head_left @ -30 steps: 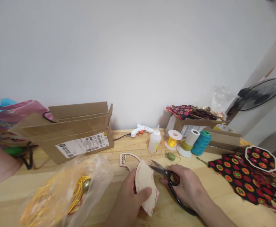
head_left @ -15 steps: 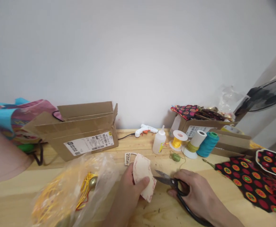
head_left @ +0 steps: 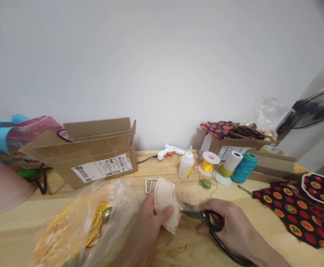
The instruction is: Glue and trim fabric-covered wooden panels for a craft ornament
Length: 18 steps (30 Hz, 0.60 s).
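Pinched between the thumb and fingers of my left hand (head_left: pixel 153 217) is a curved cream-coloured piece (head_left: pixel 166 198) with reddish marks along its edges. I cannot tell whether it is card, wood or fabric. My right hand (head_left: pixel 227 222) grips black-handled scissors (head_left: pixel 198 214) by the loops. Their blades are slightly apart and point left, the tips close to the piece's right edge. Behind my left hand lies a small cut-out lattice piece (head_left: pixel 150 185), partly covered by the cream piece.
Behind my hands stand a glue bottle (head_left: pixel 186 165), a yellow cord spool (head_left: pixel 207 167), an olive thread spool (head_left: pixel 225 172) and a teal thread cone (head_left: pixel 244 168). A glue gun (head_left: pixel 170 151) lies by the wall. Left are a cardboard box (head_left: pixel 95 155) and plastic bag (head_left: pixel 120 200); right, patterned fabric (head_left: pixel 287 211).
The view has shifted slightly. The cream piece has tilted a little in my left hand, and the scissor tips have come closer to its edge.
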Each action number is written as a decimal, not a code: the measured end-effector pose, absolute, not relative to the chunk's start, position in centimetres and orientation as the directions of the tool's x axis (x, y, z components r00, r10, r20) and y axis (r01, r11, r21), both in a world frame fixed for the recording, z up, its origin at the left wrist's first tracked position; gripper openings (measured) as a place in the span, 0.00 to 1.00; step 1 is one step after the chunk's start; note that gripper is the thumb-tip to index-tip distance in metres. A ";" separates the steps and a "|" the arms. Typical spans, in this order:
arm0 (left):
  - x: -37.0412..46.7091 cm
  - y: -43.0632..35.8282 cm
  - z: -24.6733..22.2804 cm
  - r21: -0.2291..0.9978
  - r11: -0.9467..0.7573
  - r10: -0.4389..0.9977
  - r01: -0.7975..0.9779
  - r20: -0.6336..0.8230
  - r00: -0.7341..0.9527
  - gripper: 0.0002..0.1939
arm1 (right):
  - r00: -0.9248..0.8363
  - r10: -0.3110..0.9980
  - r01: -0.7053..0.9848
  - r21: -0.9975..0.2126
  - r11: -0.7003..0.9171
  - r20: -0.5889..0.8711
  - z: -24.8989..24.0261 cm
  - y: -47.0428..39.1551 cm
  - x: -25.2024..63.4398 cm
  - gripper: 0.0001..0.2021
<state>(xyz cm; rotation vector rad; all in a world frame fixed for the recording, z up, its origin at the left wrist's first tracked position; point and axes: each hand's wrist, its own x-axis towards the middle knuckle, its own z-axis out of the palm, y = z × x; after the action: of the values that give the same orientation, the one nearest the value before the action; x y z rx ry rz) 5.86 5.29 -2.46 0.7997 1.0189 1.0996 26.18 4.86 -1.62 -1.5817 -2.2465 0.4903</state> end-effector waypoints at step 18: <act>6.1 5.5 -1.5 0.870 0.277 0.958 -0.408 -0.215 0.190 0.28 | -0.257 0.937 0.689 -0.635 0.349 0.237 -1.9 4.8 26.4 0.06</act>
<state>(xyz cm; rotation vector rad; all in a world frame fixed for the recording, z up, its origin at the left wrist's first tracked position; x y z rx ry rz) 6.14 5.46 -1.47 0.7666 0.8965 1.1043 26.40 4.78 -1.93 -1.4107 -2.0320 0.5516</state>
